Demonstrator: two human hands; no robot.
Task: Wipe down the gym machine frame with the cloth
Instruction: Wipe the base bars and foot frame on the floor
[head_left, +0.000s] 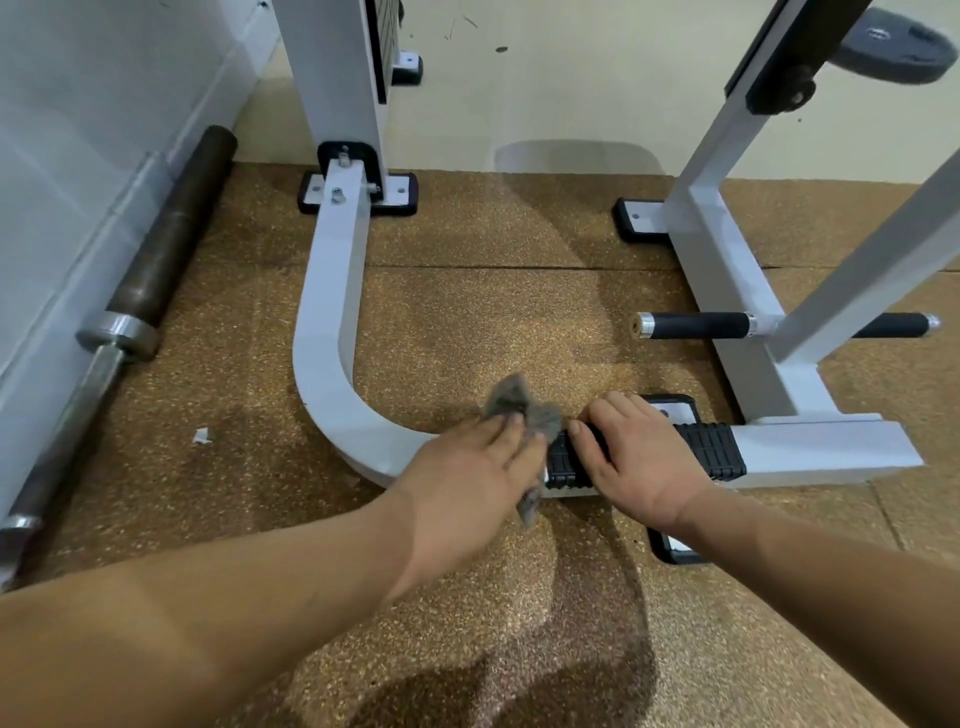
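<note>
Left fingers (500, 432) flat atop cloth (511, 397) on frame (324, 322) | right fingers (618, 410) curled over tread (711, 449)

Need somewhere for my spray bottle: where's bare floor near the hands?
Bare floor inside the curved bar, across to the base rail, and this side of the tread. Crowded: left hand, right hand and cloth on the tread; barbell along the wall.
</note>
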